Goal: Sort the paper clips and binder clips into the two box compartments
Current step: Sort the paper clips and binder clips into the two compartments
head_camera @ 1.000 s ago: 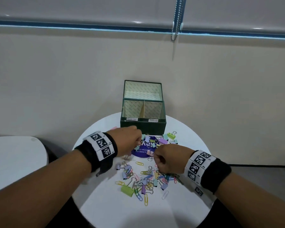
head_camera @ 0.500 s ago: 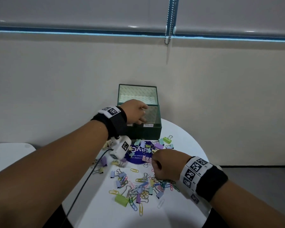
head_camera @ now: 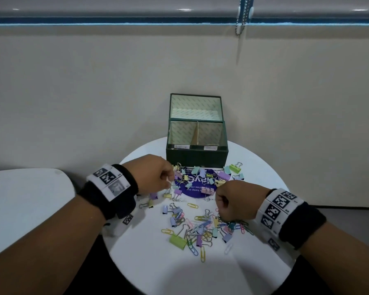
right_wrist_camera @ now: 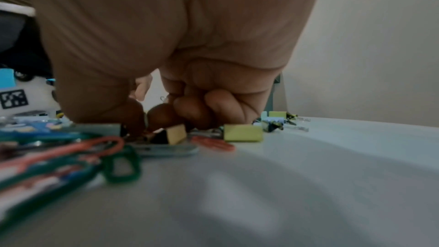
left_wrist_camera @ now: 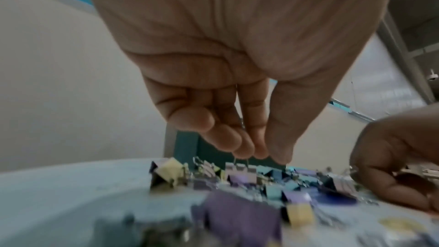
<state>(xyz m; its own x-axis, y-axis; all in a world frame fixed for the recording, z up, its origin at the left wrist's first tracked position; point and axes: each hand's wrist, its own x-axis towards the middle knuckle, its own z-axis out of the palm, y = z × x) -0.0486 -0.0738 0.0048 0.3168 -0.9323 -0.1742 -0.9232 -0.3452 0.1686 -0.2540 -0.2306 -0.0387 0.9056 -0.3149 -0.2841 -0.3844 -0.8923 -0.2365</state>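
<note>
A dark green box (head_camera: 197, 160) stands open at the back of the round white table (head_camera: 158, 262), split into a left compartment (head_camera: 180, 135) and a right compartment (head_camera: 211, 135). Pastel binder clips (head_camera: 201, 174) lie in front of it, mixed with paper clips (head_camera: 193, 248) nearer me. My left hand (head_camera: 171, 182) reaches down at the pile's left edge; in the left wrist view it (left_wrist_camera: 266, 155) pinches the wire handle of a pink binder clip (left_wrist_camera: 234, 169). My right hand (head_camera: 218, 206) is curled on the pile's right side, thumb and forefinger (right_wrist_camera: 147, 125) pinching at a small binder clip (right_wrist_camera: 174, 134).
A purple round sticker (head_camera: 192, 192) lies under the clips. A large green binder clip (head_camera: 178, 241) sits at the near side of the pile. A second white table (head_camera: 26, 199) stands to the left. The wall rises right behind the box.
My left hand rose from the pile to the box's left compartment half a second ago and has come back down to the pile. The right hand stayed curled on the clips.
</note>
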